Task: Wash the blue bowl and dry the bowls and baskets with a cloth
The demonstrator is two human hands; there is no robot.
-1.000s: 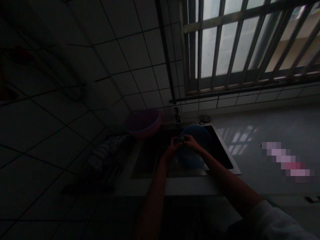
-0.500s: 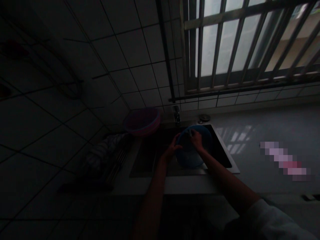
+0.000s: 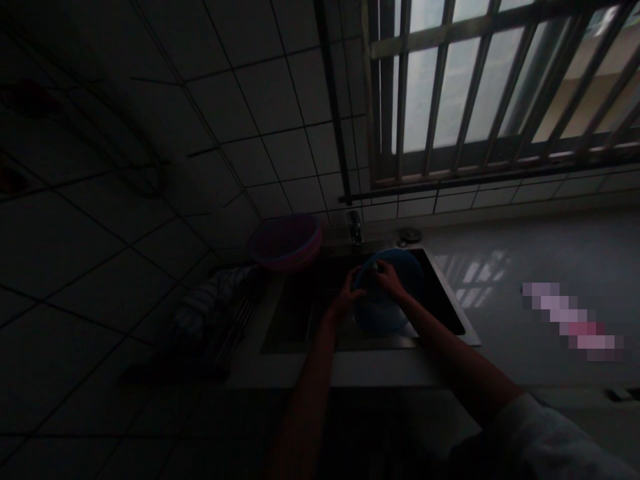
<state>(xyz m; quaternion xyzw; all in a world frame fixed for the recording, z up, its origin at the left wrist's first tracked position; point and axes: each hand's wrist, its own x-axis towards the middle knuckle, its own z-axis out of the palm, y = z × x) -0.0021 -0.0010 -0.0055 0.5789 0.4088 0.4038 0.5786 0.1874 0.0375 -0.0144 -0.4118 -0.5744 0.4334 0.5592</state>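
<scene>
A round blue plastic basin (image 3: 387, 319) rests tilted in the dark sink (image 3: 443, 303). My left hand (image 3: 349, 299) grips the basin's left rim, with the thumb over the inside and the fingers around the outer wall. Inside the basin, near its upper left rim, my right hand (image 3: 391, 279) is closed on a small thing with a pale spot; the dim light hides what kind it is. Behind the sink stands the metal faucet (image 3: 355, 230).
Left of the faucet sit stacked pink basins (image 3: 287, 250). A striped cloth (image 3: 210, 297) lies near a dark rack at far left. A round metal sink strainer (image 3: 410, 235) is behind the sink. On the right counter (image 3: 500, 320) lies a blurred pink item (image 3: 570, 320).
My right hand has shifted slightly left along the inside of the basin, closer to my left hand. The left hand keeps its grip on the rim.
</scene>
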